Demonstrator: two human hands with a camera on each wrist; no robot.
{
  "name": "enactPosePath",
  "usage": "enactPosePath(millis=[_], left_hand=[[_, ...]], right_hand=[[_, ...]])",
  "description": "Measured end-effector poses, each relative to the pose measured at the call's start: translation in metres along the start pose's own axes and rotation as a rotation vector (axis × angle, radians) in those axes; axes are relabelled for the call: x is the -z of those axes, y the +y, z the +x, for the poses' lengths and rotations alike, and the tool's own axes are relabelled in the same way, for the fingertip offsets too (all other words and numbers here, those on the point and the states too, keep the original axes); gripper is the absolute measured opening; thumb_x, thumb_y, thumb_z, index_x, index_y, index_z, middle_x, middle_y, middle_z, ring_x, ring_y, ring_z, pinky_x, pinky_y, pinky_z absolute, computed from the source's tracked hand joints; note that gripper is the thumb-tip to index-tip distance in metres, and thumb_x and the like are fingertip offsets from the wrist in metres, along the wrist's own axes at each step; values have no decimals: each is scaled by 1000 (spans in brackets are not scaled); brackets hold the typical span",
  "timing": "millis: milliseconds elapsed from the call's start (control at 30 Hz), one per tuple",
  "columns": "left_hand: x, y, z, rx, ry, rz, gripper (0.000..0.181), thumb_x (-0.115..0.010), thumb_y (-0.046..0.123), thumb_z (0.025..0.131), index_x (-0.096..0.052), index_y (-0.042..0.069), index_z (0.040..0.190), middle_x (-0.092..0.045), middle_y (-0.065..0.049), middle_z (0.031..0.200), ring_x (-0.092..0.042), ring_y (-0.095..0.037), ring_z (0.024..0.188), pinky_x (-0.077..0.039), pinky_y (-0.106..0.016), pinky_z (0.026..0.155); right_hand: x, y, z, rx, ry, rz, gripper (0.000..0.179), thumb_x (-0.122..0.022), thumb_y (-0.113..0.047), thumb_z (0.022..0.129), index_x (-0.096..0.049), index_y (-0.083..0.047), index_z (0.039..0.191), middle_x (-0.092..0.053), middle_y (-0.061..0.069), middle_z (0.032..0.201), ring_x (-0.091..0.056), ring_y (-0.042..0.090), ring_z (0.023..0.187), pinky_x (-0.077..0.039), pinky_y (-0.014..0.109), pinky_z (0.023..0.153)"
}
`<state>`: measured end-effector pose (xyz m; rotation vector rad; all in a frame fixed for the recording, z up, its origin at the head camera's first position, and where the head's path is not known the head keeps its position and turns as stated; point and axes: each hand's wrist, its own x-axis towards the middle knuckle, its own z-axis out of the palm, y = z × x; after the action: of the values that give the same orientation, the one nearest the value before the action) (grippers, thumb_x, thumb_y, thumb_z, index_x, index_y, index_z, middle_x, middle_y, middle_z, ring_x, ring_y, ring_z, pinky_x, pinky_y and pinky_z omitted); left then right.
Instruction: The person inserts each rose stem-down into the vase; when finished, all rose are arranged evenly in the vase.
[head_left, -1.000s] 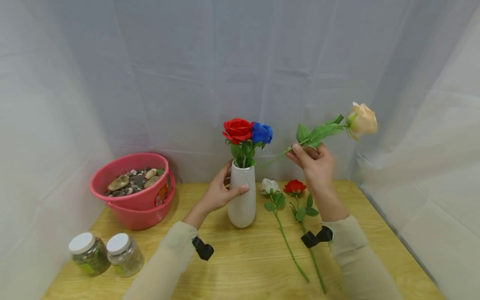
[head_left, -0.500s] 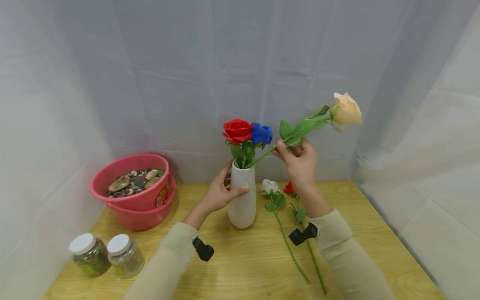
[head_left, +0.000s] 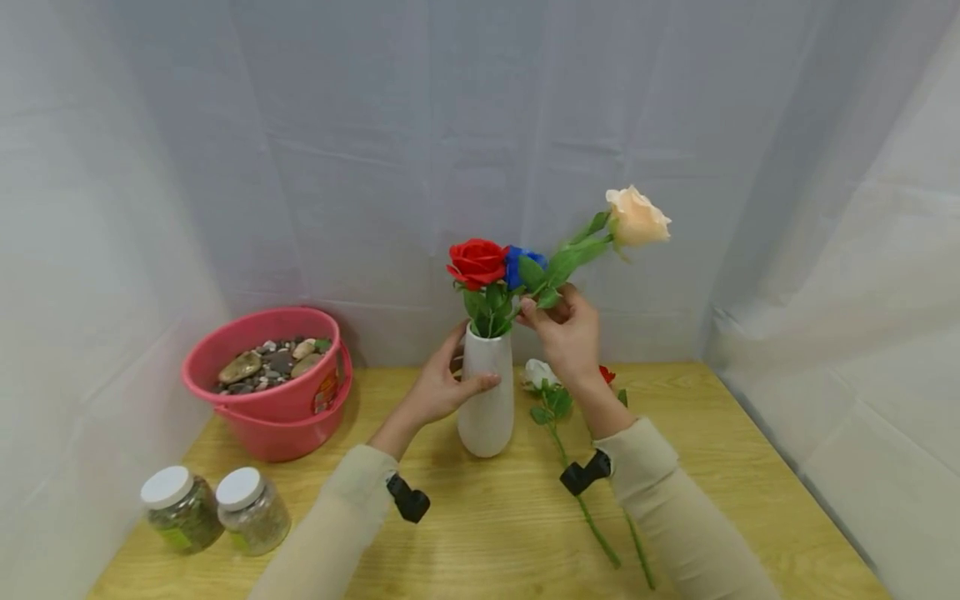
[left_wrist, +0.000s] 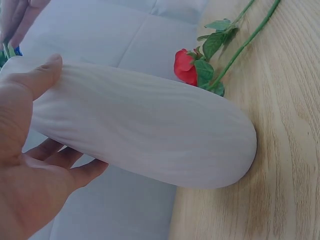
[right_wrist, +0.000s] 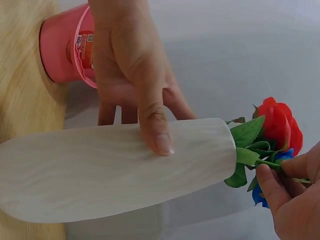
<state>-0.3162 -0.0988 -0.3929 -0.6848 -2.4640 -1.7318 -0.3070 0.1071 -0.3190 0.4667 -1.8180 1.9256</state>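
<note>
A white vase point(head_left: 486, 408) stands upright on the table, holding a red rose point(head_left: 477, 263) and a blue rose point(head_left: 522, 265). My left hand point(head_left: 442, 385) grips the vase near its top, thumb across the front and fingers behind. With thumb and fingertips, my right hand point(head_left: 567, 333) pinches the green stem of a peach rose point(head_left: 637, 218), right beside the vase mouth. This rose leans up to the right, its leaves partly covering the blue one. In the right wrist view the pinched stem point(right_wrist: 270, 163) runs in at the vase's rim.
A white rose point(head_left: 540, 373) and another red rose point(head_left: 607, 374) lie on the wooden table point(head_left: 450, 533), partly hidden by the right arm. At left stand a pink bucket point(head_left: 281, 429) of stones and two white-lidded jars point(head_left: 183, 517) point(head_left: 253, 517). Pale sheeting point(head_left: 360, 167) hangs around.
My right hand has moved left and slightly down with the peach rose, bringing its stem to the vase mouth. The left hand and vase have stayed in place.
</note>
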Motion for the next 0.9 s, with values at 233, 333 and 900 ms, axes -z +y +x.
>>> enactPosePath(millis=[233, 333, 900], left_hand=[[-1, 0, 0, -6, 1, 3, 98, -80, 21, 95, -18, 24, 170, -43, -18, 164, -52, -43, 142, -53, -60, 108], [-1, 0, 0, -16, 1, 5, 97, -80, 21, 95, -18, 23, 170, -43, -19, 163, -53, -44, 141, -53, -60, 108], [0, 1, -1, -19, 7, -2, 97, -80, 21, 95, -18, 23, 170, -44, -19, 163, -53, -44, 141, -54, -59, 106]], right_hand=[[-6, 6, -1, -15, 19, -82, 22, -76, 2, 94, -68, 5, 114, -76, 30, 96, -76, 9, 72, -65, 29, 76], [-8, 7, -1, -20, 21, -142, 26, -77, 0, 93, -71, 3, 118, -78, 28, 98, -76, 12, 79, -63, 24, 77], [-14, 7, -3, 30, 11, -335, 33, -78, -8, 92, -74, 0, 123, -80, 22, 96, -77, 35, 92, -61, 38, 83]])
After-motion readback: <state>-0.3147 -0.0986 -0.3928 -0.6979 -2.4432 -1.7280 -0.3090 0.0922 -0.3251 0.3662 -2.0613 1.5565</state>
